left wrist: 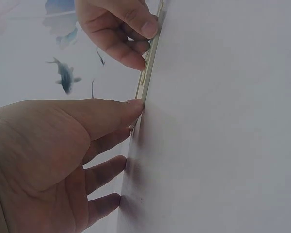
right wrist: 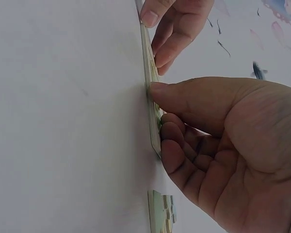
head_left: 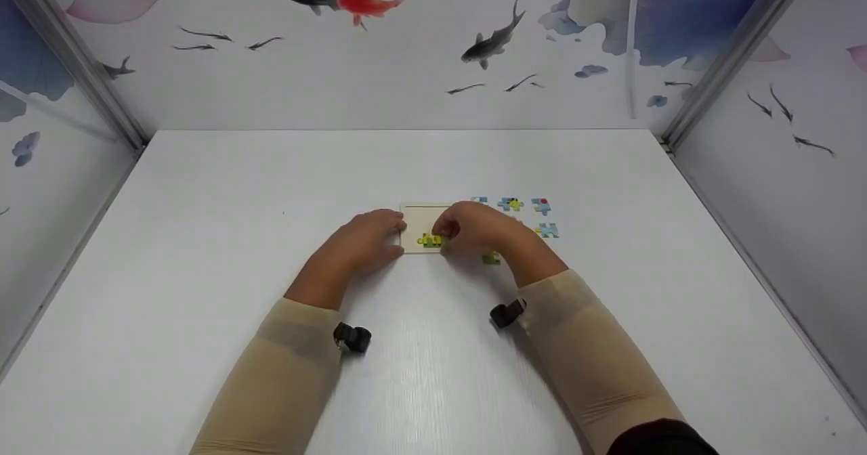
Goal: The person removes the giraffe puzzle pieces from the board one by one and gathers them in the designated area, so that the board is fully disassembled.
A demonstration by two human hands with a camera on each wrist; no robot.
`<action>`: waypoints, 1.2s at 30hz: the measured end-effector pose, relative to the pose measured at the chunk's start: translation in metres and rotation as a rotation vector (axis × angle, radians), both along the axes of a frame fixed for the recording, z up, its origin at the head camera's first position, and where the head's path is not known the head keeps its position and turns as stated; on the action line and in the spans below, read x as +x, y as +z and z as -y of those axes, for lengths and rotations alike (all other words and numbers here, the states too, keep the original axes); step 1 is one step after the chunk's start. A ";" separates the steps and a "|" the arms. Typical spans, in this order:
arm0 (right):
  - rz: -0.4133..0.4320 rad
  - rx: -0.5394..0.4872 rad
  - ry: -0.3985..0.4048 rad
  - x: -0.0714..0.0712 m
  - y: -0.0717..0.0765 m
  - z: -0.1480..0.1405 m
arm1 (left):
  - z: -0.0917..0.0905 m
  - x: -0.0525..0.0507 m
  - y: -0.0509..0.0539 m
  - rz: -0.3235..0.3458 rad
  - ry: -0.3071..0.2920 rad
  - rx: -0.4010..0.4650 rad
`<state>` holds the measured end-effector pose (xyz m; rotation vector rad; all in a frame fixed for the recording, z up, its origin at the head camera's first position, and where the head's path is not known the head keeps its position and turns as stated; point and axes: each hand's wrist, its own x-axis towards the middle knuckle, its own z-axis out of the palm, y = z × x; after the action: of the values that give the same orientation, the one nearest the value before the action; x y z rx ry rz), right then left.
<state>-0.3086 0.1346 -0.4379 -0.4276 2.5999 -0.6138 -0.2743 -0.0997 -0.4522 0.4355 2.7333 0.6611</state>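
Observation:
A shallow light-wood puzzle tray point(head_left: 416, 220) lies flat on the white table. Yellow-green jigsaw pieces point(head_left: 428, 241) sit inside it near the front edge. My left hand point(head_left: 371, 238) holds the tray's left side, its thumb at the front corner and other fingertips along the side and on the table. Over the tray's right part, my right hand point(head_left: 477, 228) has curled fingers and pinches a puzzle piece, mostly hidden by the hand. In the right wrist view the right thumb point(right wrist: 172, 97) touches the tray's front edge, and a bit of green shows at the fingertips.
Several loose jigsaw pieces lie right of the tray, among them a blue-yellow one point(head_left: 511, 204), one with a red spot point(head_left: 541, 205), a blue one point(head_left: 548, 230) and a green one point(head_left: 492, 258) beside the right wrist. Fish-patterned wall panels point(head_left: 406, 89) enclose the table.

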 end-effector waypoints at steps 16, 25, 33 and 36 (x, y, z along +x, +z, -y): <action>0.006 -0.045 -0.010 -0.002 0.000 -0.002 | 0.002 0.000 0.000 -0.011 -0.025 0.007; -0.018 -0.083 -0.018 -0.002 -0.001 -0.003 | 0.000 -0.001 -0.001 0.008 0.012 -0.005; -0.053 -0.085 -0.001 -0.001 -0.001 -0.003 | 0.000 -0.002 -0.002 0.013 0.014 -0.010; -0.056 -0.071 0.005 -0.002 0.000 -0.004 | 0.000 -0.002 -0.001 0.021 0.024 -0.006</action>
<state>-0.3102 0.1381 -0.4379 -0.4795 2.6353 -0.7041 -0.2761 -0.0992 -0.4537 0.3921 2.7238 0.6597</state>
